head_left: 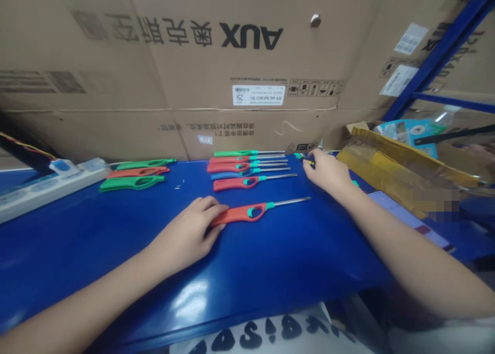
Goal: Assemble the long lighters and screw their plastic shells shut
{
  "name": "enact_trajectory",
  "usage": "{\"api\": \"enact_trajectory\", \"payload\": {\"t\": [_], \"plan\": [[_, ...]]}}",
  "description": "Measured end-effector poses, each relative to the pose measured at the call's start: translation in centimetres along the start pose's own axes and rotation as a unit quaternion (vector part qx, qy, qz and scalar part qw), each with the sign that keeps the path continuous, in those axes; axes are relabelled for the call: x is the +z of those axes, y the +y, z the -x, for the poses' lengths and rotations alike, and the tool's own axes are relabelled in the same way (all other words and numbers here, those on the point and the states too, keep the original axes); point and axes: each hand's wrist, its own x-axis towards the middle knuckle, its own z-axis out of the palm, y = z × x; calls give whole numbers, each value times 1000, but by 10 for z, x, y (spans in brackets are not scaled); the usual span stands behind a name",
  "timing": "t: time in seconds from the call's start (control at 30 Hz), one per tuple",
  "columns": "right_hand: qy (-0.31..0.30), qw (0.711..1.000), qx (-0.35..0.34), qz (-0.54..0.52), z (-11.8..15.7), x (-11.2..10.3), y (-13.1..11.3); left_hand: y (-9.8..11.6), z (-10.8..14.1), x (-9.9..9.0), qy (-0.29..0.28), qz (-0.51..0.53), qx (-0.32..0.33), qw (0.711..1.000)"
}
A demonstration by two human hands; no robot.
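My left hand (197, 225) is closed around the handle end of a red long-nosed lighter (242, 213). Its metal tube points right, just above the blue table top. At the back right, my right hand (323, 169) has its fingers closed about a small black and yellow thing (311, 163), mostly covered by the fingers. Small green parts (299, 156) lie by those fingertips. Behind the held lighter, several more long-nosed lighters (235, 183) in red, green and blue lie in a row, tubes to the right.
Green and red lighter bodies without tubes (133, 182) lie at the left, beside a white power strip (50, 189). A large cardboard box (174, 85) walls off the back. On the right are a yellow-taped carton (386, 173), a phone (410, 217) and a blue rack post (436, 49).
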Motion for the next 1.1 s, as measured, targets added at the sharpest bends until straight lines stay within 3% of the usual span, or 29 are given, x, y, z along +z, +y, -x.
{"api": "enact_trajectory", "payload": {"t": [0.1, 0.17, 0.27, 0.4, 0.5, 0.7, 0.93, 1.0, 1.1], "plan": [[142, 973, -94, -157, 14, 0, -26, 3, -2, 4, -3, 50, -2, 999], [175, 940, -155, -249, 28, 3, -48, 6, -3, 6, -2, 75, -3, 997], [148, 901, -260, -313, 47, 4, -85, 7, -3, 10, 13, 103, 8, 995], [50, 848, -349, -395, 52, 5, -132, 8, -1, 14, 28, 126, 22, 991], [-1, 847, -345, -405, 42, 11, -161, 9, 1, 15, 28, 137, 26, 990], [-16, 831, -357, -427, 24, 35, -189, 10, 1, 14, 26, 176, 37, 983], [6, 820, -361, -445, 19, 33, -190, 10, 2, 14, 32, 181, 43, 982], [24, 808, -326, -491, 19, 23, -185, 10, 2, 15, 23, 183, 36, 982], [19, 777, -216, -591, 22, 2, -168, 9, 2, 15, 10, 193, 49, 980]]}}
